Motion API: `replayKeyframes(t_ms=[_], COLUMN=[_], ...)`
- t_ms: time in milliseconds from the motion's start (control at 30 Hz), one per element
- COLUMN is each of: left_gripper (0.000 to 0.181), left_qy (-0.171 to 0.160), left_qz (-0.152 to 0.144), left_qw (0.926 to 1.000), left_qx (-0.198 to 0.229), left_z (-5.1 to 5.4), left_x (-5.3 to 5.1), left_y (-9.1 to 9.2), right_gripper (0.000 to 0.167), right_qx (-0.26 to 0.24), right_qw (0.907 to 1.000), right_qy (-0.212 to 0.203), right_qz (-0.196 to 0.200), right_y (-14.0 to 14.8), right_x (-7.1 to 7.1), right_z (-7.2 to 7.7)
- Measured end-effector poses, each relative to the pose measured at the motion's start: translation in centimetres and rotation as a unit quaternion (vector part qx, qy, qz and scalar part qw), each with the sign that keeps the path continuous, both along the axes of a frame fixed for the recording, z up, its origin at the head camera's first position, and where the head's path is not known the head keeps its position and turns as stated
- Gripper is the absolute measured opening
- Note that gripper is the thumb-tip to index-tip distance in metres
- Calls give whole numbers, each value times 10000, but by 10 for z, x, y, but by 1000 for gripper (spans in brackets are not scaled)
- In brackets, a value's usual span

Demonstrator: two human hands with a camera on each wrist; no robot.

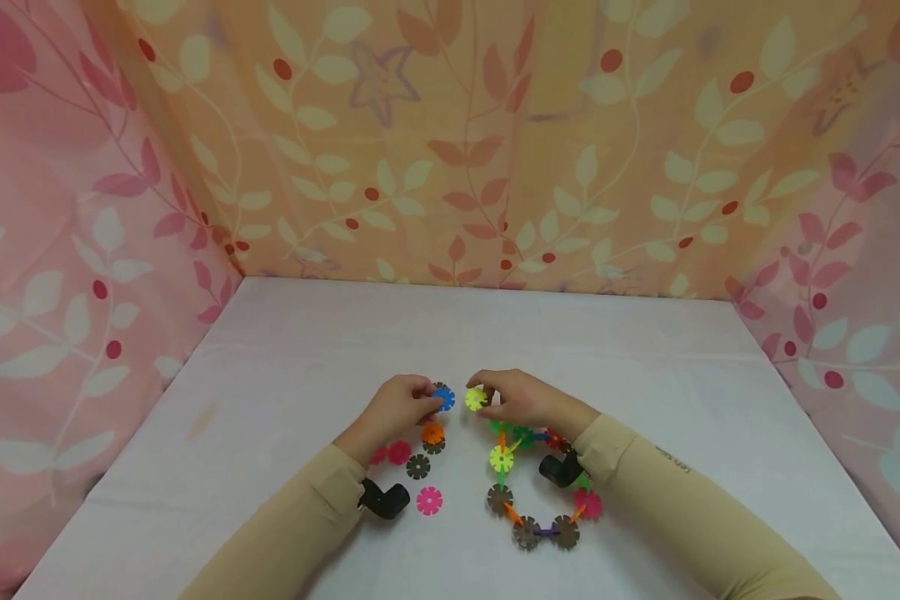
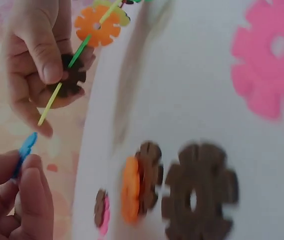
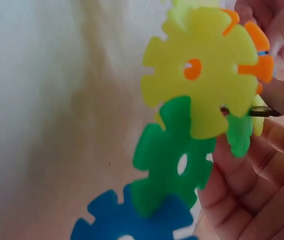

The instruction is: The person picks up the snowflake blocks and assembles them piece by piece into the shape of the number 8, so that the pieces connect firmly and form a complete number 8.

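- The blue notched disc [image 1: 443,399] is sitting in the left hand [image 1: 399,407], whose thumb and fingers are pinching it together; its far edge is sticking out, probably so that the slots there are staying free.
- Just across a small gap, a yellow notched disc [image 1: 476,399] is facing it, not touching.
- The right hand [image 1: 521,397] is clamping thumb and fingers on the brown disc [image 2: 76,79] slotted into that yellow one, seemingly to steady the chain's end and leave the yellow edge exposed.
- From there the disc chain [image 1: 527,533] is trailing down and curving across the table, its neighbouring discs standing crosswise, since slot is gripping slot.
- Nearer the left arm, loose pieces are lying within easy reach: an orange disc [image 1: 432,432] overlapping a brown one, another brown disc [image 1: 418,467] and a pink disc [image 1: 430,501].
- The white-covered table [image 1: 285,358] is supporting everything; a floral curtain [image 1: 382,208] is hanging behind.
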State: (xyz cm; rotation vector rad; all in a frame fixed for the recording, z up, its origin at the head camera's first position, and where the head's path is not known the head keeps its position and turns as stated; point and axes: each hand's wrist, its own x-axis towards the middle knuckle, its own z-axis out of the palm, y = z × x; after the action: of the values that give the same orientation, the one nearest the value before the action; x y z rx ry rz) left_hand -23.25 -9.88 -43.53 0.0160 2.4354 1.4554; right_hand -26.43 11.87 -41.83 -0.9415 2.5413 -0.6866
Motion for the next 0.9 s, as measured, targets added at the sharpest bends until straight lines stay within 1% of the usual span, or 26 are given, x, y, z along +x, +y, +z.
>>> replayKeyframes(t_ms=[33, 100, 133, 200, 300, 367, 433, 567, 633, 700, 767, 833, 900], left_gripper=[12, 13, 13, 12, 10, 9, 8, 8, 8, 9, 9, 9, 8], left_qy=[-103, -261, -303, -289, 95, 366, 622, 908, 1088, 1293, 1544, 1813, 2099], left_qz=[69, 157, 172, 123, -84, -144, -170, -231, -302, -378, -490, -581, -658], left_qw=[9996, 9978, 9972, 9975, 9999, 9987, 9957, 9917, 9887, 9846, 9785, 9707, 9608], left_qx=[261, 583, 664, 635, 66, -315, -668, -882, -987, -1110, -1273, -1468, -1688], left_z=[-1, -2, -3, -5, -7, -7, -7, -4, -4, -5, -7, -8, -9], left_x=[-1, -3, -4, -4, -4, -3, -1, 1, 2, 3, 3, 4, 4], left_y=[2, 5, 6, 8, 9, 10, 11, 13, 14, 15, 15, 16, 17], right_gripper=[37, 37, 37, 36, 37, 37, 37, 37, 37, 37, 37, 37, 36], right_qx=[-7, 12, 18, 4, -40, -78, -153, -308, -330, -325, -293, -249, -226], right_qw=[10000, 10000, 10000, 10000, 10000, 9999, 9997, 9992, 9993, 9994, 9995, 9992, 9990], right_qy=[4, 7, 23, 21, 9, -17, -87, -202, -138, -123, -155, -277, -339], right_qz=[2, -18, -8, -7, -35, -84, -147, -180, -71, -21, -11, -118, -195], right_y=[-1, -2, -2, -3, -2, -2, -1, -1, -1, -1, -2, -4, -4], right_x=[0, 0, 0, 0, 0, -1, -1, 0, 0, 1, 0, 0, 0], right_z=[0, -1, -2, -3, -5, -5, -4, -3, -3, -3, -3, -3, -2])
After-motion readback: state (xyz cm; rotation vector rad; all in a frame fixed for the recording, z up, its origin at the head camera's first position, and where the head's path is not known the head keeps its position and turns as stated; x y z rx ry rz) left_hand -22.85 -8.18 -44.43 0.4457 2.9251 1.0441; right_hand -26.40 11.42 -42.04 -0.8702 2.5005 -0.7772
